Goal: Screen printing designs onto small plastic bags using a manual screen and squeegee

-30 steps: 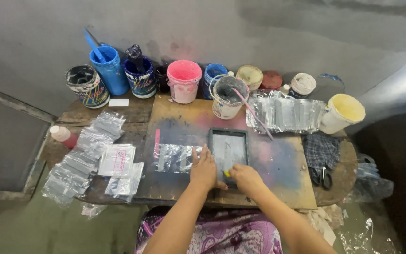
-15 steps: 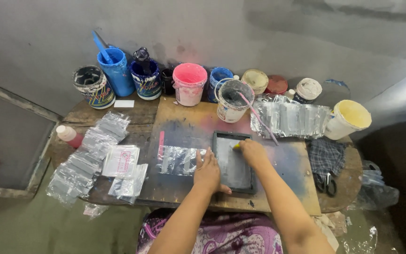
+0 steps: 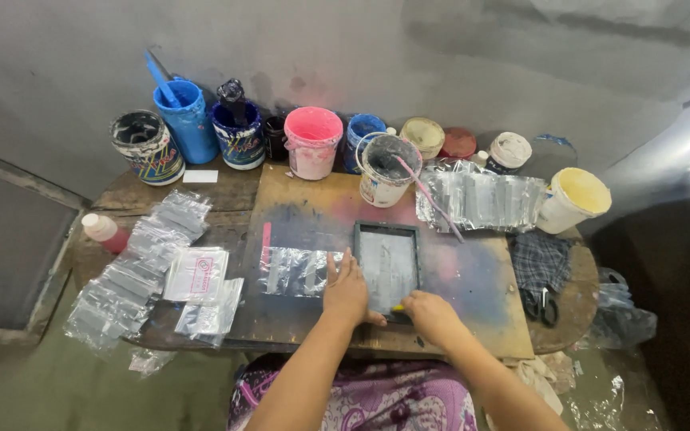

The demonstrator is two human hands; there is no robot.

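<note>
the left hand lies flat with its fingers spread and released, pressing down on the left edge of a small dark-framed printing screen that rests on the stained board of the desk. the right hand sits at the near edge of the same frame, its fingers curled around a small yellow-tipped tool of which only a sliver shows. just left of the left fingers lies a clear plastic packet, beside a thin pink strip. farther left is a spread of clear packets. beyond the fingers stands a white tub with a pink stick in it, then a pink tub and blue tubs along the wall. right of the right fingers are a checked cloth and scissors.
</note>
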